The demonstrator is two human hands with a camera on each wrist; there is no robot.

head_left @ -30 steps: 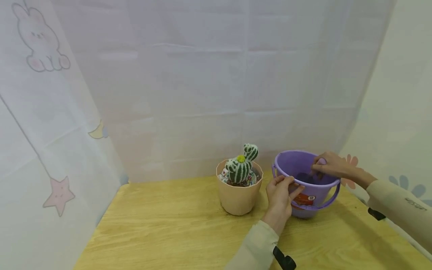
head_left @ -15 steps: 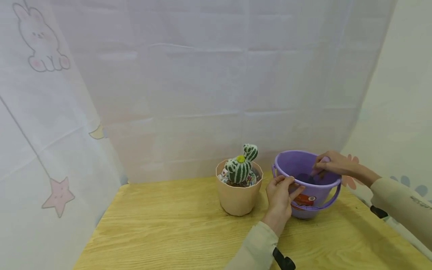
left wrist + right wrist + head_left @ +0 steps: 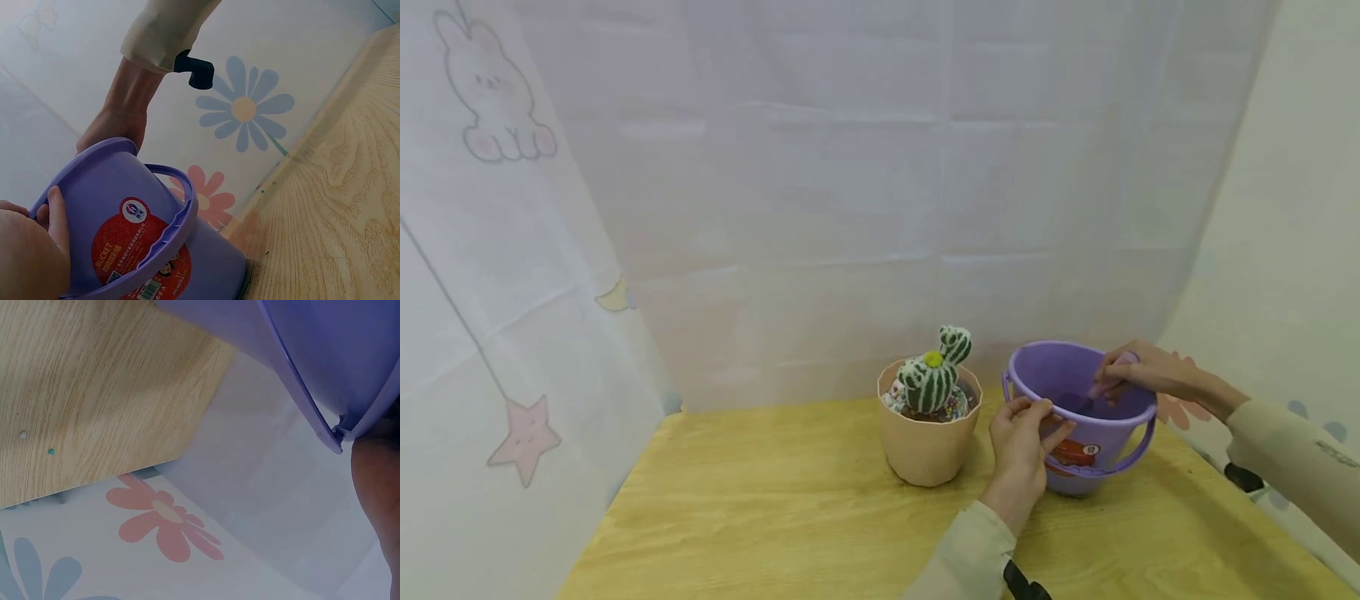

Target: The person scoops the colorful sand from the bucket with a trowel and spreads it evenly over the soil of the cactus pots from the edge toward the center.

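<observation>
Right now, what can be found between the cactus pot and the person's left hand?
In the head view, only a narrow bare strip of wooden table shows between the cactus pot and left hand.

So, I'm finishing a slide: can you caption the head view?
Left hand holding a purple bucket, right hand gripping a pinkish handle angled into it, a potted cactus alongside.
</observation>
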